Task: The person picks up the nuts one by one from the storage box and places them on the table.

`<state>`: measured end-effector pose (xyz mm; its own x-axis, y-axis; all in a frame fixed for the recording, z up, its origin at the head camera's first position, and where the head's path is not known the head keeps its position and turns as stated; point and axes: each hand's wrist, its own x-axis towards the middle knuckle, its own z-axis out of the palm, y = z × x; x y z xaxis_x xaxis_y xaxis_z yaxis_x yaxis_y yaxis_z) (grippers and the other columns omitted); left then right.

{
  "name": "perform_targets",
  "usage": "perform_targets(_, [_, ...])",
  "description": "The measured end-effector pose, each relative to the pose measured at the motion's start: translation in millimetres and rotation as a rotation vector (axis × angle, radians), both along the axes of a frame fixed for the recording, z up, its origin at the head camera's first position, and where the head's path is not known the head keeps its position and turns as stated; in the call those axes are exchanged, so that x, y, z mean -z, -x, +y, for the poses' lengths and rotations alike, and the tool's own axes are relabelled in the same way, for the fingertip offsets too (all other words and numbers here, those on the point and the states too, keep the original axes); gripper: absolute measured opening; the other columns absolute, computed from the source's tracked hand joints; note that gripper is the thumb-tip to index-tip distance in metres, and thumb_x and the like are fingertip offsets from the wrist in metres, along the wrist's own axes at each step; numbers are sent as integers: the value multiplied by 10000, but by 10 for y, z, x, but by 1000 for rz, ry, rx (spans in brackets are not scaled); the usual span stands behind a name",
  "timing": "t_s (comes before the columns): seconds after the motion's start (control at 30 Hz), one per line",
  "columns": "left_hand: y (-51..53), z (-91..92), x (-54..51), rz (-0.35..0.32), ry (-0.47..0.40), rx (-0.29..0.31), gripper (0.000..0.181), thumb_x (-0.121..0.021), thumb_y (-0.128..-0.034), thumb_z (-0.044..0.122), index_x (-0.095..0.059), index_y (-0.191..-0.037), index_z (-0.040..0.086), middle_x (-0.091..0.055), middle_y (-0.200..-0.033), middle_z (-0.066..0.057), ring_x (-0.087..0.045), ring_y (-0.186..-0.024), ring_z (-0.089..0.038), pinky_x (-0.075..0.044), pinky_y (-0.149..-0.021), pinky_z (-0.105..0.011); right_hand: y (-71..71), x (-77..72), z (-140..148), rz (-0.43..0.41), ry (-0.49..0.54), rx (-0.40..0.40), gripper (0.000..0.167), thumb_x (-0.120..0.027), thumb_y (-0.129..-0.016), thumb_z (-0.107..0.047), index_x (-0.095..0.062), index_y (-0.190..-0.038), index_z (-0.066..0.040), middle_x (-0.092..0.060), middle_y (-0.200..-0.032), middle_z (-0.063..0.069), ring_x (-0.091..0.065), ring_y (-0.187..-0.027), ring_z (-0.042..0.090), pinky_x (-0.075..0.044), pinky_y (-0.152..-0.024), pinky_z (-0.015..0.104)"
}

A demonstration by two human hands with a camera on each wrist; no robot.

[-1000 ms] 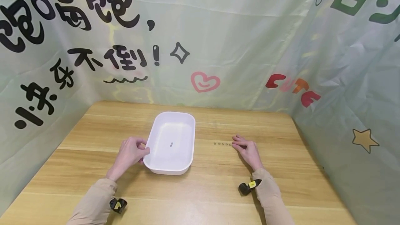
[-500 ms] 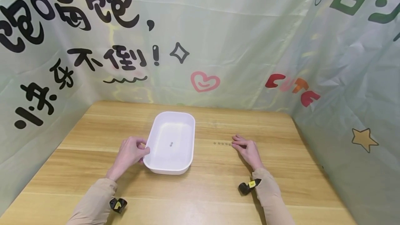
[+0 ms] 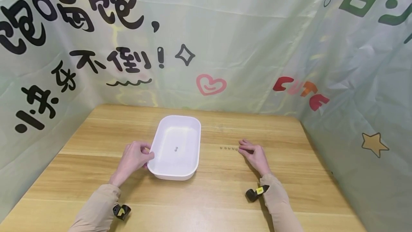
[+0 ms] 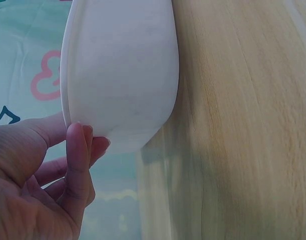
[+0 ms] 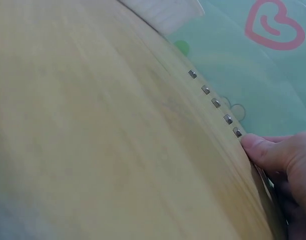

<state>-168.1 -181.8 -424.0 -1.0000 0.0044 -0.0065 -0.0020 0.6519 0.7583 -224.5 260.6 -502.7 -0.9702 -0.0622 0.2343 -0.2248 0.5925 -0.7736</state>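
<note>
In the head view, a white plastic box (image 3: 175, 169) stands on the table. My left hand (image 3: 136, 156) grips its left rim; the left wrist view shows the thumb and fingers pinching the rim and side wall (image 4: 122, 75). Two tiny metal pieces (image 3: 176, 149) that look like nuts lie on the box floor. To the right, several small metal nuts (image 5: 216, 102) lie in a straight row on the table. At the row's right end, my right hand (image 3: 255, 156) rests with thumb and forefinger together, the thumb tip touching or almost touching the last nut. Whatever lies between those fingertips is hidden.
The wooden table (image 3: 212, 203) runs back to a printed cloth (image 3: 244, 46) with lettering and a heart, which also closes off both sides. Each sleeve bears a small black wrist camera, the right one (image 3: 252, 194) over the tabletop.
</note>
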Motion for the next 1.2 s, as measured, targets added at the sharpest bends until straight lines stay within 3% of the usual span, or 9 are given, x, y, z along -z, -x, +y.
perform_targets(0.37, [-6,-3,-3,-4,-3,-1,329,-674,-802,58,-692,-1095,-89,-754,-770,-140,-642,-481,-135,-522,-460,-269,-31,-76,-23,-96,81,9,399,-757,-882,-169,-696,-1238,1,-647,-1362,167,-554,-1354,344,-401,-1166,462])
perform_targets(0.8, [5,-12,12,4,-2,-2,331,-666,-790,63,-699,-1085,-82,-759,-762,-128,-653,-479,-156,-515,-459,-265,-85,-153,-38,-64,93,-2,458,-734,-908,-199,-644,-1307,10,-634,-1371,188,-579,-1320,363,-430,-1134,485])
perform_targets(1.03, [-2,-14,10,16,-3,4,325,-666,-789,58,-699,-1079,-85,-758,-758,-134,-662,-487,-179,-518,-457,-269,-100,-311,-177,-47,137,-57,502,-731,-903,-194,-605,-1335,27,-545,-1476,175,-490,-1404,370,-419,-1134,483])
perform_targets(1.2, [2,-11,14,15,-4,2,319,-663,-789,63,-701,-1071,-81,-759,-756,-129,-662,-480,-170,-519,-458,-267,-114,-421,-329,-1,74,-99,505,-734,-903,-239,-619,-1343,-20,-542,-1485,173,-449,-1439,369,-330,-1195,553])
